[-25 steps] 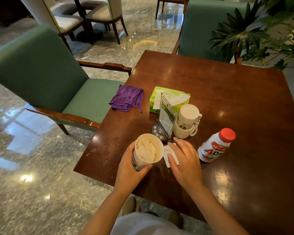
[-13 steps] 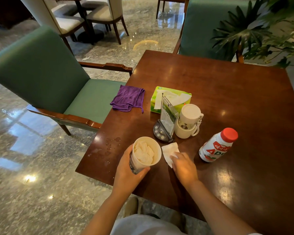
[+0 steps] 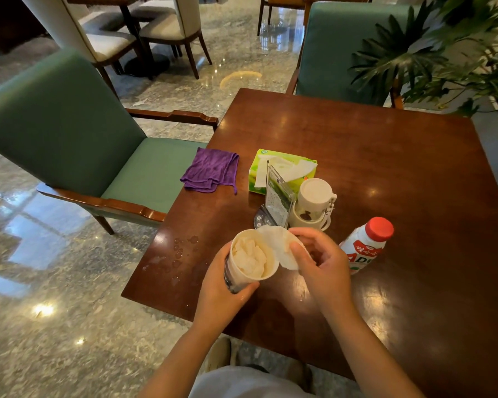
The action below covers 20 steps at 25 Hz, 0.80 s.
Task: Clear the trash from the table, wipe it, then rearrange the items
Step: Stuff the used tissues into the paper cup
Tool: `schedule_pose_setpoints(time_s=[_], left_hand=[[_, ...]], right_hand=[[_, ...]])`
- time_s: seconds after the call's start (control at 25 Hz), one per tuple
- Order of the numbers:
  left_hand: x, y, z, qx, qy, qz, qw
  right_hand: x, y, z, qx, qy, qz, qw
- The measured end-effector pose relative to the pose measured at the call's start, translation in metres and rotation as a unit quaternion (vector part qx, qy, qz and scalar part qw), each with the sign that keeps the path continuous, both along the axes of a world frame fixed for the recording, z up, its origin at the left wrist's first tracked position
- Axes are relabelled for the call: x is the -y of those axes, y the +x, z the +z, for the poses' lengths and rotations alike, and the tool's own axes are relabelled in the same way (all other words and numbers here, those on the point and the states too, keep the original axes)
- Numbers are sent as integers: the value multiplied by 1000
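1. Head view, hands: the left hand (image 3: 222, 285) grips a paper cup (image 3: 250, 261) round its side, fingers curled about it, and holds it tilted just above the near left part of the wooden table (image 3: 385, 156). Crumpled white paper fills the cup.
2. The right hand (image 3: 319, 262) pinches a white napkin (image 3: 279, 245) between thumb and curled fingers. The napkin touches the cup's right rim and arches over it.
3. Just left of the cup, near the table's left edge, water droplets (image 3: 181, 248) lie scattered on the wood.
4. Just beyond the hands stands an upright menu card holder (image 3: 278, 199) on a dark base. Touching it on the right is a white mug (image 3: 311, 219) with a white-lidded container (image 3: 315, 196) standing in it.
5. To the right of the right hand, a white drink bottle (image 3: 365, 245) with a red cap and a red label stands on the table, partly hidden by that hand.
6. Farther off, a green tissue pack (image 3: 282, 170) lies flat with a white sheet sticking out. Left of it a purple cloth (image 3: 212, 170) lies folded at the table's left edge, partly over the edge.
7. A green armchair (image 3: 69, 130) stands at the table's left and another green chair (image 3: 339, 50) at the far side. A leafy plant (image 3: 443, 53) fills the far right corner.
8. The floor (image 3: 55, 311) is glossy stone. More chairs stand in the far left background.
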State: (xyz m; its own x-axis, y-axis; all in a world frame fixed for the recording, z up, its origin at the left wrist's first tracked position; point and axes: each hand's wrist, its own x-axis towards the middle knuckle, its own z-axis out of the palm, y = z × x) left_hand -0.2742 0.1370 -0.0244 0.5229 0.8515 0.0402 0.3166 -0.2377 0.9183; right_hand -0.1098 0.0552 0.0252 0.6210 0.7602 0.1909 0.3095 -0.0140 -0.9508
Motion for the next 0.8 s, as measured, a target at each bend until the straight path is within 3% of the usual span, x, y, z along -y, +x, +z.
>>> schedule_pose_setpoints(time_s=[0.16,0.24,0.44,0.6,0.8], left_hand=[[1,10,6,14,28,-15,999],[1,12,8,16,26,-19,999],[0,15,10,15,21,-28,999],[4,15,5,-1,23,-48,999],[10,21,3,-1,6,-64,998]], right_hand=[[-12,-18,12,223,-46,-28,973],[-12,-22,8,286,-51,-15,957],[7,-22,-5,309,-65,154,936],[11,-12,-7,350,-144,216,900],[18,-7,-2,355,-195,240,882]])
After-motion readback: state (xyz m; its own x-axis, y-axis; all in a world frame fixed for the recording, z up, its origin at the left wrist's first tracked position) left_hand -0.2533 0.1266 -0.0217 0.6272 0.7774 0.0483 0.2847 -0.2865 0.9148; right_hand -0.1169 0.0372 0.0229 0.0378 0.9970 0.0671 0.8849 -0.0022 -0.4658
